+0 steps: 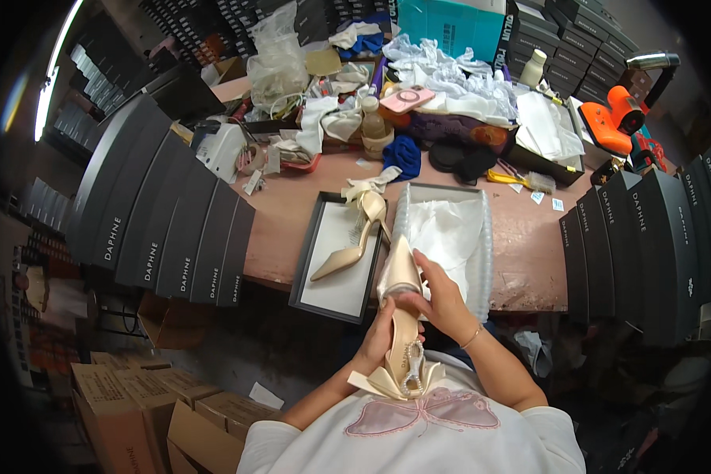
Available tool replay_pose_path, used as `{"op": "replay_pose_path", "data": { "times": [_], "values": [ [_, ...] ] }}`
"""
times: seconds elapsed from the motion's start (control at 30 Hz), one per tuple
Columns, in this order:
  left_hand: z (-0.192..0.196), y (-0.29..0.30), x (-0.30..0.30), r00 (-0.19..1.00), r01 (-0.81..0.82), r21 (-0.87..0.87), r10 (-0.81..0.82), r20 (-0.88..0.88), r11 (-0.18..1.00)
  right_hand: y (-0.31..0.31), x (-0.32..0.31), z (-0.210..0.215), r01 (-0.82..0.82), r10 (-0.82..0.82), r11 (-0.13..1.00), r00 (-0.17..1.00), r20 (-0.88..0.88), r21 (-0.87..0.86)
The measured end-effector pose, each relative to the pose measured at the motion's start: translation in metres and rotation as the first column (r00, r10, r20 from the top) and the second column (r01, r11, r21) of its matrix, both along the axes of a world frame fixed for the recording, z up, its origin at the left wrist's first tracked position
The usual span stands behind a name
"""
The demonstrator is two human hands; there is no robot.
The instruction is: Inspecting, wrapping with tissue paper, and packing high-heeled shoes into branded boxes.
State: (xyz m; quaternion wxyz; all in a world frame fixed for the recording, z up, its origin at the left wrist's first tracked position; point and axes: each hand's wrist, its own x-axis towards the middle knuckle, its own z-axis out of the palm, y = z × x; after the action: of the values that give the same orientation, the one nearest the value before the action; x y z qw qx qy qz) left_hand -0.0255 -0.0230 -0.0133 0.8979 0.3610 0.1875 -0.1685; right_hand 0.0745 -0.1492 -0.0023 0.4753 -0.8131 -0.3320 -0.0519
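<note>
A cream pointed-toe high-heeled shoe (pixel 400 268) is held in front of my chest, toe pointing away from me. Its strap end carries a satin bow and a sparkling buckle. My left hand (pixel 377 338) is closed round the shoe's middle from the left. On the right, my right hand (pixel 445 306) grips the toe part, thumb at the opening and fingers along the upper. The matching shoe (pixel 344 257) lies on its side in a dark shallow box tray (pixel 355 294) with a white inside. Beside it, white tissue paper (pixel 442 229) lines a box edged with bubble wrap (pixel 483 245).
Dark shoeboxes stand in rows at the left (pixel 166 205) and right (pixel 640 229). Toward the back are a blue cloth (pixel 403 156), a yellow-handled brush (pixel 521 180), a pink phone-like object (pixel 408 98) and an orange tool (pixel 608 126). Brown cartons (pixel 134 403) sit on the floor, lower left.
</note>
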Motion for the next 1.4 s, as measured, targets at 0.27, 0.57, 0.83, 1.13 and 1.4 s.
{"op": "replay_pose_path", "data": {
  "times": [0.27, 0.57, 0.83, 1.13, 1.4],
  "values": [
    [0.01, 0.024, 0.028, 0.993, 0.114, 0.024, -0.113, -0.038, 0.993, -0.015, 0.024, 0.065, -0.214, 0.211, 0.972, 0.976, -0.049, -0.091],
    [0.017, 0.026, 0.037, 0.966, 0.256, -0.229, -0.238, 0.104, 0.939, -0.043, -0.018, 0.029, -0.07, 0.26, 0.927, 0.83, 0.494, -0.37],
    [-0.064, 0.138, 0.128, 0.912, 0.218, 0.971, -0.334, -0.239, -0.099, -0.083, 0.003, 0.021, 0.071, -0.066, 0.997, 0.986, 0.15, -0.027],
    [0.022, 0.111, 0.076, 0.951, -0.173, 0.967, -0.224, 0.214, 0.189, -0.083, 0.028, 0.021, 0.21, -0.053, 0.899, 0.924, -0.379, 0.384],
    [0.063, 0.048, 0.027, 0.924, -0.013, 0.159, -0.049, 0.38, 0.987, -0.04, 0.025, 0.063, 0.109, 0.364, 0.83, 0.638, -0.679, 0.547]
  ]
}}
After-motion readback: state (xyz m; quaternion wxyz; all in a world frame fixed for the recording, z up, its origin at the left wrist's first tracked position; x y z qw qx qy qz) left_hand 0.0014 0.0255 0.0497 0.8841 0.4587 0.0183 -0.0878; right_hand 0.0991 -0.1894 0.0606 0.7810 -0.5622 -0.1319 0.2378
